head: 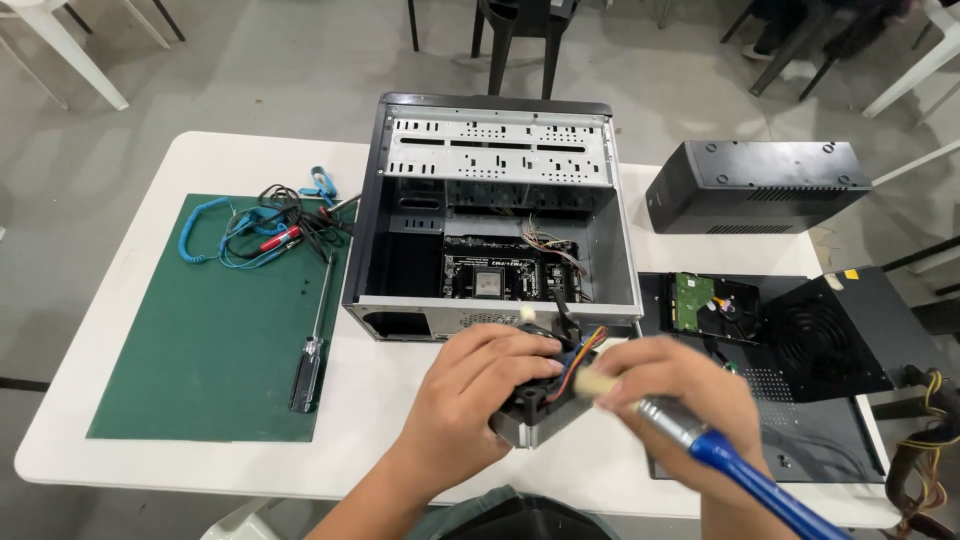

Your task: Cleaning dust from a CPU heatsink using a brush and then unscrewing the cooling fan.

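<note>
Left hand [470, 395]: fingers curled over a black cooler fan [540, 405], gripping it above the white table [150, 470], just in front of the open computer case [500, 220]. Right hand [670, 395]: closed around a blue-handled brush [720, 455], bristle tip against the fan's side. Wrists angled inward, hands nearly meeting. Screwdriver [310, 350] lies on green mat [200, 370], left.

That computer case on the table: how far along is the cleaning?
Done: the computer case lies open, its side panel off, and a hard drive and power supply lie out beside it. In hand: the left hand holds a cooler fan while the right hand works a blue-handled brush on it. Left: the motherboard sits in the case.
</note>
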